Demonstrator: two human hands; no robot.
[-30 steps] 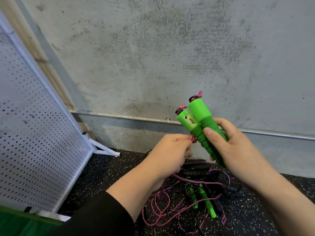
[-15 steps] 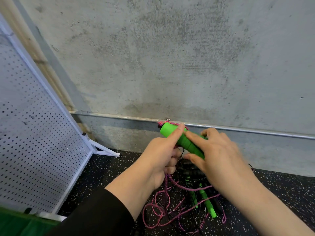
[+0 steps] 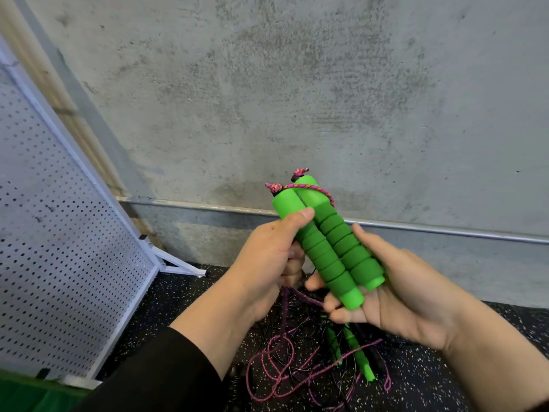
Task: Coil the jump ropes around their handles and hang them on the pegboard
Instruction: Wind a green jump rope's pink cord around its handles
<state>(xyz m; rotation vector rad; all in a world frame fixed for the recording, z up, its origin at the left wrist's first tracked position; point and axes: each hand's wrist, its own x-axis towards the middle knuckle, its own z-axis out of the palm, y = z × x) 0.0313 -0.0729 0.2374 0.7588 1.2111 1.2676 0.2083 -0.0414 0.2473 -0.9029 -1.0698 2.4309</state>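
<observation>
Coiling has just begun: left hand [image 3: 267,257] grips the green foam handles [image 3: 326,248], right hand [image 3: 395,289] cradles them with loosely curled fingers; next, wind the pink rope [image 3: 315,188] downward.

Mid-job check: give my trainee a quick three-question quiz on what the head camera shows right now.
1. True or false: the pink rope already crosses over the top of the two green handles.
2. Which hand has its thumb pressed on the upper part of the handles: A) left hand B) right hand
3. Fill in: the pegboard stands to the ____ of the hands.

Key: 1 true; 2 A; 3 left. The right hand cradles the handles' lower ends. More ropes lie tangled on the floor below.
</observation>
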